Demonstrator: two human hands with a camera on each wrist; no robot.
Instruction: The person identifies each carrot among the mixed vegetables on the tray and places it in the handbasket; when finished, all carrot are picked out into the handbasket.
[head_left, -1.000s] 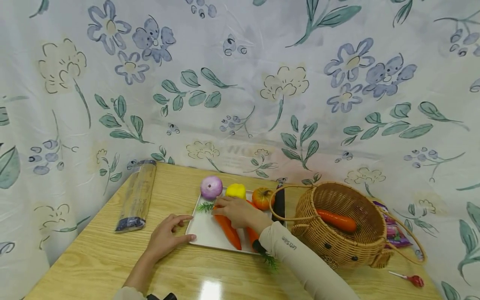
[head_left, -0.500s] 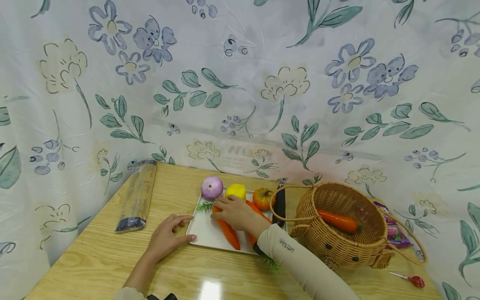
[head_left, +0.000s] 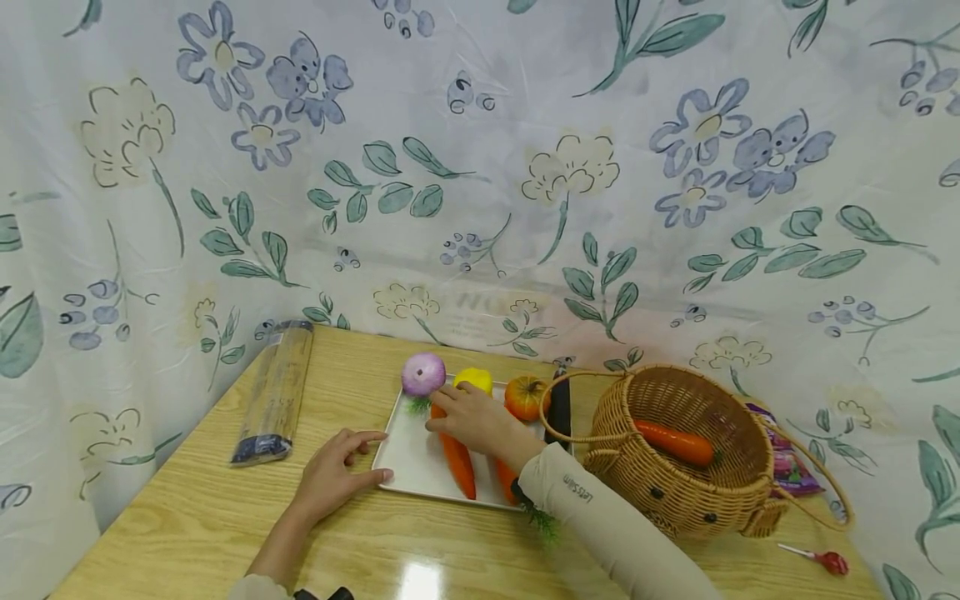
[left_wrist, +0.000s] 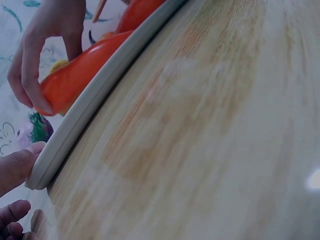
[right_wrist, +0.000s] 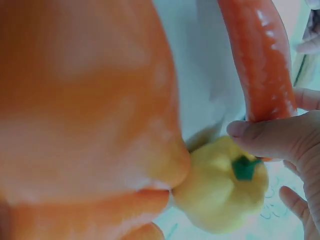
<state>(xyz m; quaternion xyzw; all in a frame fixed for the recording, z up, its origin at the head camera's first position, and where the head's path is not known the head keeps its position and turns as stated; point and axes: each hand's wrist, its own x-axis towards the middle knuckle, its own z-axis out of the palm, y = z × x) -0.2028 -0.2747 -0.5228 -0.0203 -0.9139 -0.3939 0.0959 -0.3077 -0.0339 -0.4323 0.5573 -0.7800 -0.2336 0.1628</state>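
On a white tray [head_left: 411,471] lies an orange carrot [head_left: 456,467] with a leafy green top. My right hand [head_left: 480,421] grips its upper end from above, and the thumb presses on the carrot [right_wrist: 262,65] in the right wrist view. My left hand [head_left: 333,475] touches the tray's front left corner, thumb and forefinger spread; the thumb meets the rim in the left wrist view. Another carrot [head_left: 507,483] lies partly hidden beneath my right forearm. Behind my right hand sit a purple onion [head_left: 422,375], a yellow bell pepper [head_left: 472,381] and an orange pumpkin [head_left: 525,398].
A long dark eggplant [head_left: 558,408] lies along the tray's right side. To the right stands a wicker basket [head_left: 675,492] holding a carrot [head_left: 675,442]. A purple packet [head_left: 791,467], a red lollipop [head_left: 831,562] and a clear wrapped package [head_left: 273,392] also lie on the table [head_left: 360,550].
The upper end of the gripped carrot has shifted a little to the right and back, its tip slightly left. My right hand has moved with it; the left hand has stayed at the tray corner.
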